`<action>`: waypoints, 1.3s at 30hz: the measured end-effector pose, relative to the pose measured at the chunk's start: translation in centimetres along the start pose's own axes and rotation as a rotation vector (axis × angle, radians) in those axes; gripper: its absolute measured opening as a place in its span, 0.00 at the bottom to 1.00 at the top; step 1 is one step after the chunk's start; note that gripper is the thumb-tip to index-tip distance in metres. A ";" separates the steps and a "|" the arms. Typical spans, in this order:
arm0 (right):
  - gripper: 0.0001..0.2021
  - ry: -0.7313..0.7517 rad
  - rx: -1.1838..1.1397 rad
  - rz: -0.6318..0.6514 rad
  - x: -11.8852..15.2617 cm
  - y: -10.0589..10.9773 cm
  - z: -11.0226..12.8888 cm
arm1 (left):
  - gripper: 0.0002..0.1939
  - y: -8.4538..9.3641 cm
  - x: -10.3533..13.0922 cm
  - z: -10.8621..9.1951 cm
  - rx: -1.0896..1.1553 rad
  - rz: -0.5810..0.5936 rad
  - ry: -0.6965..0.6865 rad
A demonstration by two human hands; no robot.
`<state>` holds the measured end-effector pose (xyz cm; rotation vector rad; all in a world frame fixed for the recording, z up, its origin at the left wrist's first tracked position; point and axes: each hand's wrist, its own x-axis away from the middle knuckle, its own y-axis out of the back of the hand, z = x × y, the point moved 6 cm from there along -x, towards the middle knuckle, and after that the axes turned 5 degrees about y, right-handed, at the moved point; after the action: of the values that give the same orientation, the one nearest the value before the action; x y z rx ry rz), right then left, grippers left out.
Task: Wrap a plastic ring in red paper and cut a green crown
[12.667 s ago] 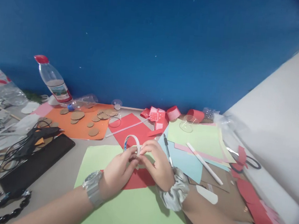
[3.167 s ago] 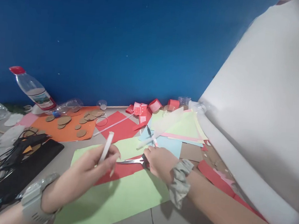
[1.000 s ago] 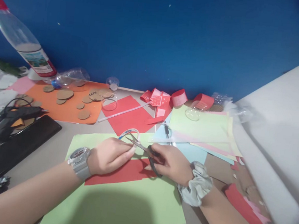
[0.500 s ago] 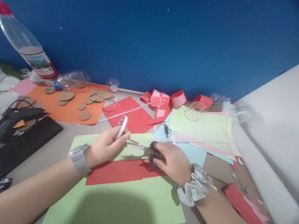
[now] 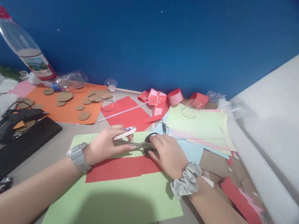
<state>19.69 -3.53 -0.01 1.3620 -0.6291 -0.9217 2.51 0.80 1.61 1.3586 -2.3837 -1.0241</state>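
Note:
My left hand (image 5: 110,142) holds a white ring of tape (image 5: 125,133), tilted low, its thumb and fingers by the scissors' blades. Black-handled scissors (image 5: 150,138) sit in my right hand (image 5: 167,152), fingers at the loops, blades pointing left toward my left hand. Beneath both hands lies a red paper strip (image 5: 118,170) on a light green sheet (image 5: 120,203). The blade tips are partly hidden by my left fingers.
Behind are an orange sheet (image 5: 68,113) with cardboard discs, a red sheet (image 5: 128,113) and a clear straw (image 5: 123,112). A bottle (image 5: 36,60) leans at the left above a black case (image 5: 20,149). Pale papers (image 5: 198,125) and red scraps (image 5: 246,204) lie right.
The tape ring has tipped from upright to nearly flat in my left hand. My right hand has shifted slightly left and up, with the scissors nearer my left fingers.

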 end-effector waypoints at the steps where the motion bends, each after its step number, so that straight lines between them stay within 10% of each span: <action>1: 0.10 -0.001 0.005 -0.002 0.0 0.0 0.0 | 0.11 0.1 0.1 -0.1 -0.045 -0.017 -0.023; 8: 0.09 -0.043 0.036 -0.007 0.1 0.1 -0.3 | 0.12 -0.1 0.9 -0.4 -0.452 -0.070 -0.293; 23: 0.10 -0.064 0.234 -0.044 0.0 0.5 0.7 | 0.12 -0.5 0.6 0.2 -0.466 -0.062 -0.116; 39: 0.13 -0.139 0.087 0.241 -2.6 2.4 -1.9 | 0.14 2.9 0.1 2.6 0.313 -0.363 0.350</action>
<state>20.38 -0.42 2.37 1.2727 -0.9278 -0.8053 -0.82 2.91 1.60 1.9489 -2.1381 -0.4330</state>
